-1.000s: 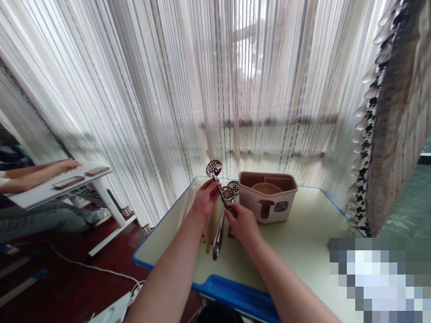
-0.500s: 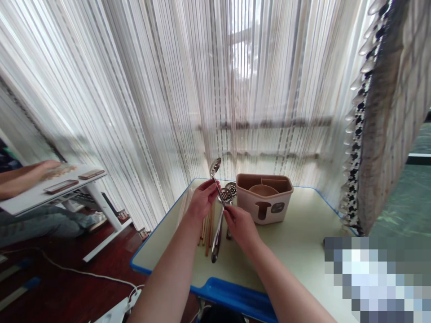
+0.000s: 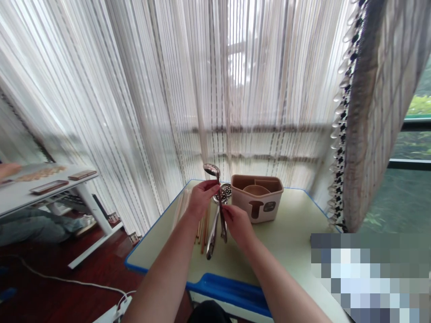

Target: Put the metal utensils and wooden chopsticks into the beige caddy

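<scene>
Both my hands hold one metal slotted spoon [image 3: 212, 171] upright over the table. My left hand [image 3: 201, 198] pinches its handle just below the bowl. My right hand [image 3: 236, 223] grips the handle lower down. Under my hands lie more metal spoons [image 3: 213, 233], one with a perforated bowl [image 3: 225, 191], and several wooden chopsticks [image 3: 203, 229]. A beige cutlery holder [image 3: 257, 198] with brown compartments stands just right of the spoon.
The pale green table [image 3: 289, 237] has a blue rim and a blue tray edge [image 3: 229, 291] at the front. White string curtains hang behind. Another person's hand [image 3: 6, 170] rests at a white table [image 3: 43, 184] on the far left. A cable lies on the floor.
The spoon has turned in my hands, its bowl going from facing me to nearly edge-on and tilted flat. The view has shifted left and up a little.
</scene>
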`<state>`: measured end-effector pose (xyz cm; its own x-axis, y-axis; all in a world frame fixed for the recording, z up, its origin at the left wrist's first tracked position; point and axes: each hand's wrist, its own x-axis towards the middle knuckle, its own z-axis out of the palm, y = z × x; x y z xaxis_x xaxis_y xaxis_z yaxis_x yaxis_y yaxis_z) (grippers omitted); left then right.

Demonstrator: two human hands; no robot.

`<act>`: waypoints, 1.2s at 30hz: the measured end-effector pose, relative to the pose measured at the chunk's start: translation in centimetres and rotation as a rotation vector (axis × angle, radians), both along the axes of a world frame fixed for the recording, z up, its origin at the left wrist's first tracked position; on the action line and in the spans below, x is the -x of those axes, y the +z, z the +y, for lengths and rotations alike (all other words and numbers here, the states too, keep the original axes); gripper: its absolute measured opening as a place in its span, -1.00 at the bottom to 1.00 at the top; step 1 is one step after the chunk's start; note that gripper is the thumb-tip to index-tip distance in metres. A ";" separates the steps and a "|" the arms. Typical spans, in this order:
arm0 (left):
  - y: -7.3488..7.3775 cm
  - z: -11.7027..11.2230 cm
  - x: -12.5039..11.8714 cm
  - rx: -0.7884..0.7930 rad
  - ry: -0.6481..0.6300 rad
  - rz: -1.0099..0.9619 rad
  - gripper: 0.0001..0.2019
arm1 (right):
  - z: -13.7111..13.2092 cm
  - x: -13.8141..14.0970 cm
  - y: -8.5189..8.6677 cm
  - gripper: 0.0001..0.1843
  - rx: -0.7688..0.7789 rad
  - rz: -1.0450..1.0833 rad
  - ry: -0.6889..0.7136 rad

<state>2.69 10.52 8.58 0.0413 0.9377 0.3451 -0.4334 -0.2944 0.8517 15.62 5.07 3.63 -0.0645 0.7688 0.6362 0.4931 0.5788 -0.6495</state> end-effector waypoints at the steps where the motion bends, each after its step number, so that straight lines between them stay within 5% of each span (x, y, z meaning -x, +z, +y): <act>1: 0.2 -0.1 -0.2 -0.008 0.011 0.016 -0.66 | 0.0 0.0 0.0 -0.75 0.003 0.019 -0.001; 5: 1.3 -0.1 -0.9 0.003 -0.010 -0.027 -0.71 | 0.3 -0.1 -0.3 -0.76 0.065 0.148 -0.027; 12: 4.2 -0.1 -1.8 -0.008 -0.083 -0.163 -0.79 | 1.0 0.5 -0.9 -0.69 0.227 0.368 0.162; 20: 5.6 0.6 -1.9 0.003 -0.132 -0.154 -0.81 | -0.5 0.0 2.3 -0.65 0.379 0.671 0.353; 36: 9.3 -1.4 -6.5 -0.114 -0.089 0.249 -0.70 | -0.7 -4.3 3.1 -0.67 0.235 0.578 0.029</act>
<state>9.18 9.13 17.87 0.2179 0.8825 0.4168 -0.2436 -0.3644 0.8988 19.95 4.41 6.75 0.2164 0.8955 0.3888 0.0103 0.3962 -0.9181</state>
